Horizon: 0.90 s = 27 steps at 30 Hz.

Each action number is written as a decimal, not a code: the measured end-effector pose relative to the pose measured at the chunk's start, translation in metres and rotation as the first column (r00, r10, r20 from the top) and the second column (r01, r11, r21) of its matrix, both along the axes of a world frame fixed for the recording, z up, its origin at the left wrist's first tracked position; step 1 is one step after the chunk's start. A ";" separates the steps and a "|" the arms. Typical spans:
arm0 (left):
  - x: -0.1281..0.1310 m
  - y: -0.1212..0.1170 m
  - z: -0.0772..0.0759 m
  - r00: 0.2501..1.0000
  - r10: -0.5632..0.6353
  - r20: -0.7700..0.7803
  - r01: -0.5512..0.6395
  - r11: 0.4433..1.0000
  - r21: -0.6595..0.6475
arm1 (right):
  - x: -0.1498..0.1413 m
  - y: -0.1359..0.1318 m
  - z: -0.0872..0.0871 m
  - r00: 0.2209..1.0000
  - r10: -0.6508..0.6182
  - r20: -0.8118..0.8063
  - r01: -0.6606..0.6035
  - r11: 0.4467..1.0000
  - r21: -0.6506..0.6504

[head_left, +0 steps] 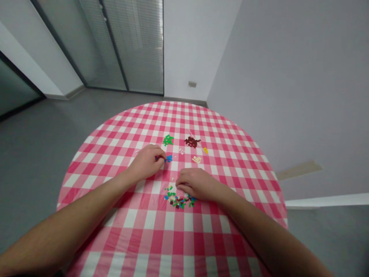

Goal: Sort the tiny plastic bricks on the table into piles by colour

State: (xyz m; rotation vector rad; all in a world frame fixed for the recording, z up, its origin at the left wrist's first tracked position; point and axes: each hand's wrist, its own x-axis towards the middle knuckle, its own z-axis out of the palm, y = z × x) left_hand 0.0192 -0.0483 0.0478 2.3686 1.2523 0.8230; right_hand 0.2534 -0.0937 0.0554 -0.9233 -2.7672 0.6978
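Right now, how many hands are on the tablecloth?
2: the left hand is at the blue bricks, and the right hand is at the edge of the mixed brick pile.

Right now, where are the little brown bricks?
In the head view, the brown bricks sit beyond the right hand, between the green bricks and a yellow piece.

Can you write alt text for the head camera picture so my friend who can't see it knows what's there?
Two bare hands work over a round table with a pink-and-white checked cloth. The left hand touches small blue plastic bricks, and the right hand sits beside a ring of mixed-colour bricks. Green bricks and dark brown bricks lie farther away.
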 end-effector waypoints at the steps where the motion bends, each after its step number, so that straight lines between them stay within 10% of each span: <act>1: 0.001 -0.001 0.000 0.999 -0.033 0.030 0.033 0.999 0.006 | 0.000 0.001 0.000 0.998 -0.040 -0.043 0.040 0.999 0.001; 13: 0.024 -0.027 -0.005 0.949 -0.275 0.152 0.270 0.962 0.048 | 0.000 0.010 -0.013 0.659 -0.582 -0.475 0.362 0.800 -0.478; 20: 0.022 -0.026 -0.003 0.953 -0.286 0.099 0.278 0.957 0.081 | 0.007 0.014 -0.009 0.695 -0.570 -0.438 0.280 0.776 -0.565; 27: 0.002 -0.002 0.003 0.983 -0.173 -0.061 0.166 0.979 -0.116 | 0.033 0.013 0.022 0.994 -0.103 -0.023 0.082 0.886 -0.457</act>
